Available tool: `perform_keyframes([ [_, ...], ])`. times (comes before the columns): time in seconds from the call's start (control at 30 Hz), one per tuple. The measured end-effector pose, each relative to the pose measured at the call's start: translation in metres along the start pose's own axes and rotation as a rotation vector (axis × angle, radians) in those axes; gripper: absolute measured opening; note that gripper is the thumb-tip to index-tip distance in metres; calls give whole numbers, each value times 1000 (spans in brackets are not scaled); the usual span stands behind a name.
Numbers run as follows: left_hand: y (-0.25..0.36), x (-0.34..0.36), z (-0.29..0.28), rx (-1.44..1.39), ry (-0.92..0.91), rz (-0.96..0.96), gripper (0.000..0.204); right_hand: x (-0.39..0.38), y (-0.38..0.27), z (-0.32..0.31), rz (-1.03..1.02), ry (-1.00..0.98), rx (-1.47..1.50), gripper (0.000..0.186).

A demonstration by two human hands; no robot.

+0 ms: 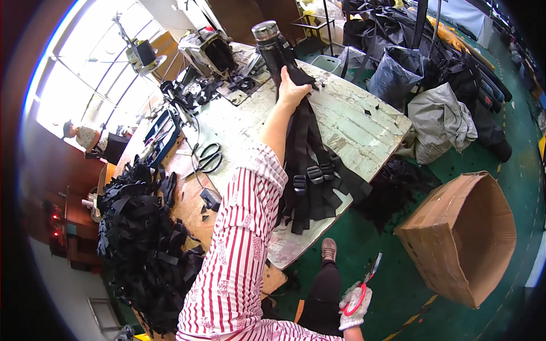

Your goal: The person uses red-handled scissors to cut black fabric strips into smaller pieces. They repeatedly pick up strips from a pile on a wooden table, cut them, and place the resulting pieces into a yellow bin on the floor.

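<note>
Lying over the upper ends of the black straps [301, 133], the bare left hand [293, 92] is at the upper centre of the frame; whether its fingers close around them, I cannot tell. Well apart from it, at the lower right, the white-gloved right hand [356, 310] is clamped on the red-handled scissors [364, 288], whose blades point upward. The straps run down the pale table [358, 116] to the centre, where black buckles [315, 174] lie among them. Just beyond the left hand stands a dark bottle [275, 53] with a metal lid. Black-handled scissors [210, 159] rest left of centre, above a big heap of black strips [142, 227]. At the right, an open cardboard box [435, 227] is on the green floor [392, 324].
</note>
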State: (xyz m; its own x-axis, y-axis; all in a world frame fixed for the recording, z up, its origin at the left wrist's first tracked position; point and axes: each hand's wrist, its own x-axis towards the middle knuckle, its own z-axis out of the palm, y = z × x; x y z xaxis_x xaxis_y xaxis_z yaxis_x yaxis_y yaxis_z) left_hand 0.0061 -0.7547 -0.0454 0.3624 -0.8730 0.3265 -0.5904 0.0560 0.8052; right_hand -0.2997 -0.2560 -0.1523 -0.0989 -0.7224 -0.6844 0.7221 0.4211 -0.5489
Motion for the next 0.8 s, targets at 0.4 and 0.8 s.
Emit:
perform_keyframes([
  [0.4, 46, -44, -23, 556, -168, 318, 57, 8, -6, 0, -53, -55, -39, 17],
  [0.8, 139, -298, -199, 304, -310, 537, 34, -65, -20, 16, -54, -366, -431, 28],
])
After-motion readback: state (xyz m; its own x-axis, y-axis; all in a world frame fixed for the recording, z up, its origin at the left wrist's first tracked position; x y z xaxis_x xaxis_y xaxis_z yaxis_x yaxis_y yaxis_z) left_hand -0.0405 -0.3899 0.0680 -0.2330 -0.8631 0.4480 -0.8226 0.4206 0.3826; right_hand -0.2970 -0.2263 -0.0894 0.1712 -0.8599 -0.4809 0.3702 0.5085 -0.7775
